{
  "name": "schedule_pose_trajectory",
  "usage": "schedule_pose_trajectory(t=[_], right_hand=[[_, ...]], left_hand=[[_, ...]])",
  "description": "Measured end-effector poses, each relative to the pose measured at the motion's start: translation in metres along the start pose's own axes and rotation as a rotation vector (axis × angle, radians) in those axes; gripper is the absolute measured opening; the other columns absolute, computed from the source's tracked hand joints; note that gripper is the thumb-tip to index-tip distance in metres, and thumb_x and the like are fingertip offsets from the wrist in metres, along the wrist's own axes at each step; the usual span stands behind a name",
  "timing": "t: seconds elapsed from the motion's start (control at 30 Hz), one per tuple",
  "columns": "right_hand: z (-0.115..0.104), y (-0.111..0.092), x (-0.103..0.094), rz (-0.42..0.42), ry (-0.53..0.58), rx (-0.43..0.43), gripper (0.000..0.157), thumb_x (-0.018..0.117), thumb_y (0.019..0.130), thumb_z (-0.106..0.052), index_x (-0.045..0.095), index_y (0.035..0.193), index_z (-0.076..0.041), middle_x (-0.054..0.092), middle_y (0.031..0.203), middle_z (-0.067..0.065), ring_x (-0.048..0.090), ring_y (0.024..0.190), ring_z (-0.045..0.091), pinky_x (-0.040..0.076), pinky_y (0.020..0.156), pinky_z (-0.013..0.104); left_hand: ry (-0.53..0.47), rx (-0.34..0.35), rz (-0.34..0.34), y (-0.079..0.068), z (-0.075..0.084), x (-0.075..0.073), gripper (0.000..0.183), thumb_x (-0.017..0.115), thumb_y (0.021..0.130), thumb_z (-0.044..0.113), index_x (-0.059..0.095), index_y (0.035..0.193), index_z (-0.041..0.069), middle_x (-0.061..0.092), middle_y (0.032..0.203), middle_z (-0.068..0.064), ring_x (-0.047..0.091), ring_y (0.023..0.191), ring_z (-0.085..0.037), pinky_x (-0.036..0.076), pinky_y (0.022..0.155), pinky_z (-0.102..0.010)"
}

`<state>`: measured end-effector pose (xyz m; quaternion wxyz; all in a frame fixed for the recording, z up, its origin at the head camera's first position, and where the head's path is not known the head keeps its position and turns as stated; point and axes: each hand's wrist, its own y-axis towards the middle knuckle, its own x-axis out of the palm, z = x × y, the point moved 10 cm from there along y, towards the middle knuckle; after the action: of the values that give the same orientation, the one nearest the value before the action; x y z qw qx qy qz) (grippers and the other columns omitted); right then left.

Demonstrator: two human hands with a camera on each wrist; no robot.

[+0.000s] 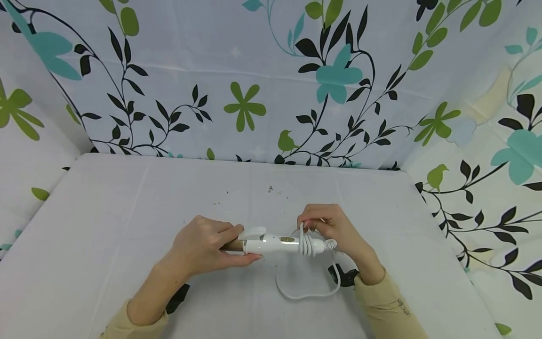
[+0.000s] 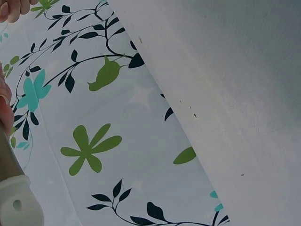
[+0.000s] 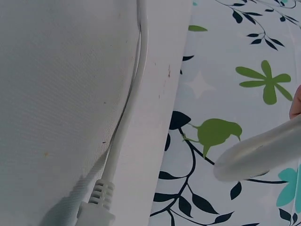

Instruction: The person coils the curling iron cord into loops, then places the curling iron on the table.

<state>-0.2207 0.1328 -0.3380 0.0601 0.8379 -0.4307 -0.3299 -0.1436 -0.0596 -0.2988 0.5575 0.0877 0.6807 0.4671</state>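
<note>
A white curling iron point(image 1: 273, 244) with a gold-brown barrel point(image 1: 233, 245) lies crosswise between the hands in the head view. My left hand point(image 1: 201, 245) grips it at the barrel end, thumb and fingers on either side. Its white cord point(image 1: 306, 246) is wound in several turns around the handle's right end. My right hand point(image 1: 332, 226) pinches the cord above these turns. A loose loop of cord point(image 1: 309, 296) hangs below. In the left wrist view, part of the barrel point(image 2: 7, 160) shows at lower left. The right wrist view shows the cord point(image 3: 130, 103) running down to its ribbed sleeve point(image 3: 101, 194).
A white-covered table point(image 1: 127, 202) lies beneath the hands, with small dark specks point(image 1: 271, 189) near its middle. Behind it hangs a leaf-and-flower patterned curtain point(image 1: 190, 61). Black straps point(image 1: 345, 275) show by the wrists.
</note>
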Motion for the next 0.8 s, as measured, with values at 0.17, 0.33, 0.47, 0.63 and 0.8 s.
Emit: schedule_pose_trajectory(t=[0.17,0.33,0.47,0.63,0.8], right_hand=[[0.006,0.0,-0.002,0.03,-0.001,0.035,0.022,0.062,0.092,0.009,0.073,0.094,-0.01,0.065,0.081,0.003,0.058,0.072,0.022,0.049,0.068,0.025],[0.004,0.0,-0.005,0.072,-0.004,0.012,0.02,0.063,0.092,0.007,0.072,0.095,-0.01,0.066,0.084,0.002,0.058,0.075,0.019,0.049,0.07,0.024],[0.001,0.001,-0.006,0.111,-0.017,-0.021,0.017,0.061,0.094,0.006,0.071,0.097,-0.007,0.065,0.084,0.002,0.056,0.075,0.013,0.046,0.065,0.023],[0.009,0.002,-0.002,0.127,-0.054,0.035,0.013,0.059,0.099,-0.001,0.071,0.098,-0.006,0.065,0.086,-0.001,0.056,0.077,0.01,0.046,0.065,0.023],[0.017,0.002,0.003,0.128,-0.074,0.13,0.015,0.057,0.1,-0.002,0.07,0.098,-0.008,0.065,0.087,-0.001,0.055,0.078,0.011,0.046,0.069,0.025]], left_hand=[[0.018,0.001,0.041,0.0,-0.001,-0.003,0.057,0.05,0.095,0.064,0.065,0.077,0.012,0.049,0.051,0.011,0.032,0.042,0.004,0.027,0.042,-0.011],[0.021,-0.026,0.037,-0.001,-0.004,-0.003,0.059,0.051,0.094,0.065,0.068,0.079,0.01,0.055,0.054,0.01,0.04,0.041,0.001,0.034,0.042,-0.015],[0.025,-0.059,0.044,0.0,-0.007,-0.003,0.062,0.05,0.094,0.066,0.07,0.077,0.009,0.056,0.054,0.01,0.041,0.041,0.001,0.036,0.042,-0.015],[0.03,-0.078,0.084,0.001,-0.01,-0.008,0.061,0.051,0.094,0.065,0.068,0.076,0.01,0.053,0.051,0.01,0.037,0.041,0.002,0.032,0.041,-0.013],[0.051,-0.106,0.112,-0.001,-0.013,-0.01,0.061,0.051,0.094,0.067,0.066,0.075,0.011,0.056,0.052,0.009,0.039,0.04,0.001,0.031,0.04,-0.014]])
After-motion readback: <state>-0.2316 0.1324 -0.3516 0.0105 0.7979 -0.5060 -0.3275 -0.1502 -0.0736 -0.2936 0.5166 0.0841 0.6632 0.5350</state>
